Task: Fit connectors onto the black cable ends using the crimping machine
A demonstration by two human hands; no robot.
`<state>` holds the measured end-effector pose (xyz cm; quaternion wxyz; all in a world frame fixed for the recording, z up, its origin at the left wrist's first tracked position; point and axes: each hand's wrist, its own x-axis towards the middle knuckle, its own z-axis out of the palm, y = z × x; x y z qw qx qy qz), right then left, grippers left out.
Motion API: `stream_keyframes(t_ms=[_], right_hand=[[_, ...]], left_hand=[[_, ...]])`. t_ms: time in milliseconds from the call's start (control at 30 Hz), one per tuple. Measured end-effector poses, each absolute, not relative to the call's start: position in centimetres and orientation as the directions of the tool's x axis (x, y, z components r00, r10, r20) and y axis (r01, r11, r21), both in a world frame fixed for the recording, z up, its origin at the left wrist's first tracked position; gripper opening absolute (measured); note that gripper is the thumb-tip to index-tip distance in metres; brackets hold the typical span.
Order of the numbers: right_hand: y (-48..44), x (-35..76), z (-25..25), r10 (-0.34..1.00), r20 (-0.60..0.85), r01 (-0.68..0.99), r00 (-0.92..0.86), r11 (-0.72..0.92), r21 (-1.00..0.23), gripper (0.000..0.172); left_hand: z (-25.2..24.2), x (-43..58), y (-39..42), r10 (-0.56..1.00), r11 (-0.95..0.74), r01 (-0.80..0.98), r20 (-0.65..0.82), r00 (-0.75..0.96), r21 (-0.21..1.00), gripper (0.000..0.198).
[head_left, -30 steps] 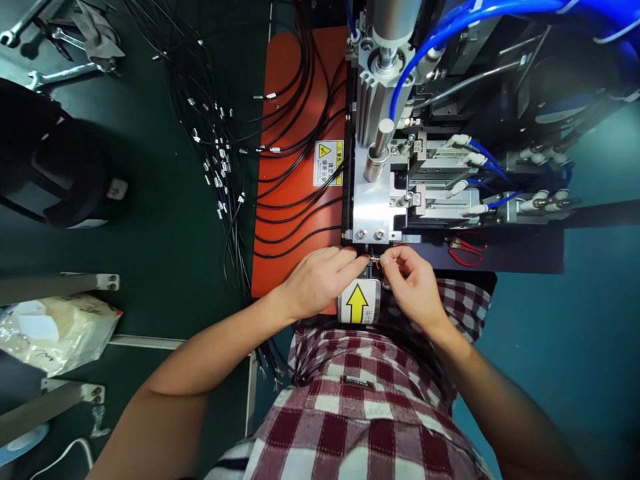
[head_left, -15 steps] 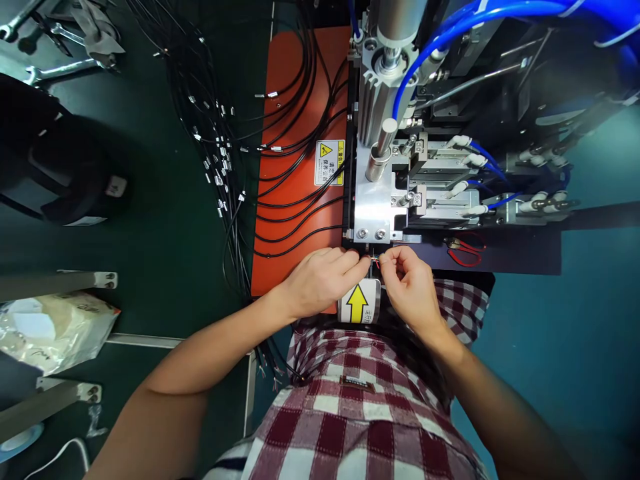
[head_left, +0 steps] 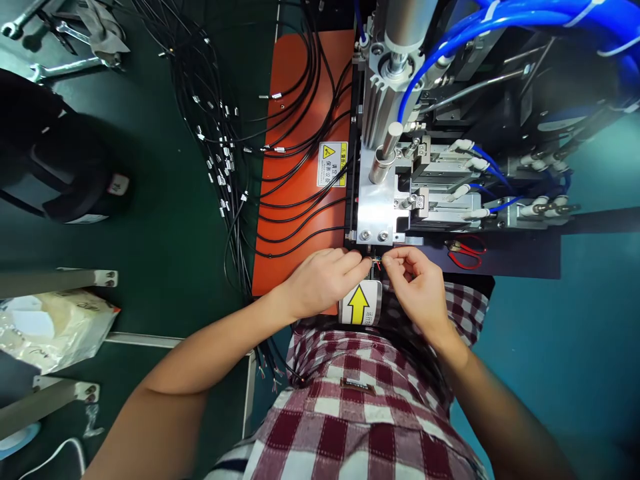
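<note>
At the front end of the machine's metal block (head_left: 376,200), my left hand (head_left: 325,280) is closed in a pinch on a cable, whose body is mostly hidden by the fingers. Thin coloured wires (head_left: 377,262), one of them red, poke out of its end into the small gap between my hands. My right hand (head_left: 420,283) pinches the tips of these wires between thumb and index finger. Just below my fingertips is a plate with a yellow arrow (head_left: 359,305).
Black cables (head_left: 305,200) with silver ends cross the orange board (head_left: 280,267) to the left. Red-handled snips (head_left: 465,253) lie right of the machine. Blue air hoses (head_left: 450,40) arch overhead. Wrenches (head_left: 70,67) and a plastic bag (head_left: 60,327) lie far left.
My right hand has shifted slightly right, widening the gap to my left hand. The left hand keeps its pinch. The whole view has moved slightly.
</note>
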<state>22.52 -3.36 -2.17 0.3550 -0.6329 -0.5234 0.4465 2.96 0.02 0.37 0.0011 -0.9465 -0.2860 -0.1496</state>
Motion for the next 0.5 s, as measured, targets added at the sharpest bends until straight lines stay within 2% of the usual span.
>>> stream_keyframes(t_ms=[233, 500], right_hand=[[-3.33, 22.13, -2.66, 0.992, -0.12, 0.39, 0.037, -0.125, -0.912, 0.011], [-3.4, 22.06, -2.89, 0.989, -0.141, 0.403, 0.036, -0.143, -0.904, 0.013]], left_hand=[[0.38, 3.0, -0.03, 0.546, -0.834, 0.544, 0.275, 0.791, 0.091, 0.021], [0.36, 2.93, 0.01, 0.541, -0.838, 0.538, 0.266, 0.798, 0.092, 0.022]])
